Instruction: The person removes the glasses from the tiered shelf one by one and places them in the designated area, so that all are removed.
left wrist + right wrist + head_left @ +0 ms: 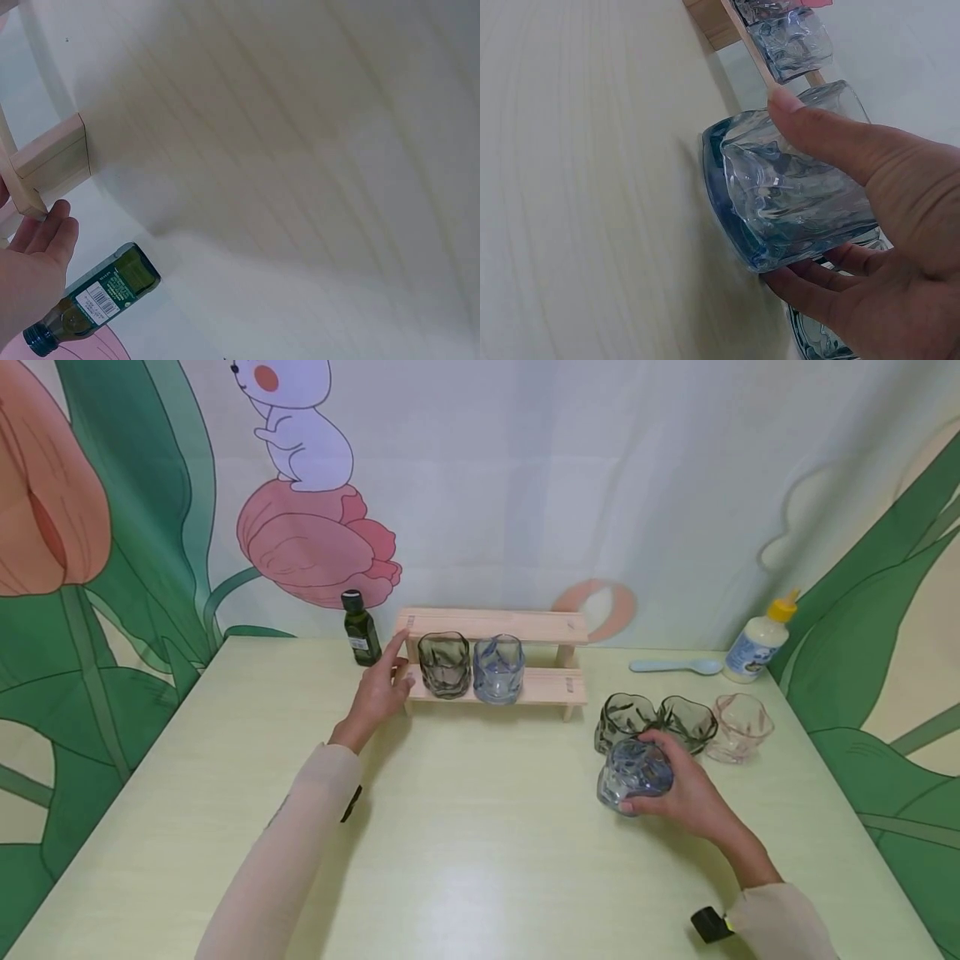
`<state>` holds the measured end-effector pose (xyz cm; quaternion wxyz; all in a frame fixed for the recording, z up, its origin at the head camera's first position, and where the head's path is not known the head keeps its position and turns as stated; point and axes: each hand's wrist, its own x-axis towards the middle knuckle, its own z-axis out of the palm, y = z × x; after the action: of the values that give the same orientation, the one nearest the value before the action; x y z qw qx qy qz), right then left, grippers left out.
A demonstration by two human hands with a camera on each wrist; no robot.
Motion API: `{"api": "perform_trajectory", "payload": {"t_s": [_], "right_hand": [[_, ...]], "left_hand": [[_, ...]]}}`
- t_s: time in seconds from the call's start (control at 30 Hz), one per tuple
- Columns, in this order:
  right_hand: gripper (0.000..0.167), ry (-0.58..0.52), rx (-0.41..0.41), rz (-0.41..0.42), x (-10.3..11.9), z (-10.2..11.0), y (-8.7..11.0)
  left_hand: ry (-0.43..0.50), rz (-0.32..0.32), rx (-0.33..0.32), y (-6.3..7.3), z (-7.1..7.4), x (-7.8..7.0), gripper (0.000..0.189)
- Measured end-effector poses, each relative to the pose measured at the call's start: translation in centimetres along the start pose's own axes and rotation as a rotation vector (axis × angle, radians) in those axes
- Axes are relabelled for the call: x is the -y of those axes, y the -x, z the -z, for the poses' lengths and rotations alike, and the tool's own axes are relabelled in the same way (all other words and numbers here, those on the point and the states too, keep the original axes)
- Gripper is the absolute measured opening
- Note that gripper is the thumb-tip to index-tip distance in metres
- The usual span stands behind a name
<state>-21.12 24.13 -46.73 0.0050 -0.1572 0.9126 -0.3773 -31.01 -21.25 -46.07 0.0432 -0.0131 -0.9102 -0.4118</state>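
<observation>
My right hand (693,793) grips a blue-tinted wavy glass (787,187), thumb on one side and fingers on the other. The glass is tilted, its thick base near the table. Close behind it are two grey-green glasses (627,713) and a clear pinkish glass (741,728). On the left, my left hand (380,693) holds the end of a two-tier wooden shelf (543,687), index finger reaching to the upper tier and thumb at the lower one. The lower tier bears a grey glass (444,665) and a blue glass (498,670), side by side.
A dark green bottle (362,631) stands just left of the shelf, close to my left hand. At the back right lie a light blue spoon (675,667) and a white bottle (753,647) with a yellow cap. A printed curtain (480,485) hangs behind the table (450,827).
</observation>
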Motion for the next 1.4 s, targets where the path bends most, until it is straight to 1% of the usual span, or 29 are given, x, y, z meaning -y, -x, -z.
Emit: {"api": "perform_trajectory", "payload": {"t_s": [0.17,0.3,0.6,0.7,0.83,0.97,1.17,1.4], "right_hand": [[0.096,0.006,-0.014,0.007,-0.2,-0.3,-0.1],[0.096,0.007,-0.023,0.012,-0.3,-0.4,-0.2],[0.097,0.004,-0.018,0.016,0.0,-0.5,-0.4],[0.099,0.002,-0.011,0.016,0.1,-0.3,-0.3],[0.105,0.007,0.013,0.011,0.4,0.2,-0.1],[0.106,-0.006,0.060,-0.001,0.8,1.0,0.1],[0.107,-0.033,0.129,-0.016,1.4,2.3,0.3],[0.103,-0.019,0.135,0.015,2.3,3.9,0.3]], "left_hand": [[0.001,0.003,-0.008,-0.1,-0.2,0.1,0.083],[-0.003,0.002,-0.001,0.0,-0.2,-0.1,0.083],[-0.004,0.006,-0.002,0.0,0.0,-0.1,0.082],[0.002,0.002,0.000,0.1,0.0,-0.1,0.082],[0.010,-0.002,-0.002,0.1,-0.1,0.0,0.082],[0.011,-0.013,-0.006,0.1,-0.1,0.0,0.081],[0.004,-0.054,-0.018,0.2,-0.1,0.1,0.080],[0.006,-0.061,-0.018,0.2,0.0,0.1,0.080]]}}
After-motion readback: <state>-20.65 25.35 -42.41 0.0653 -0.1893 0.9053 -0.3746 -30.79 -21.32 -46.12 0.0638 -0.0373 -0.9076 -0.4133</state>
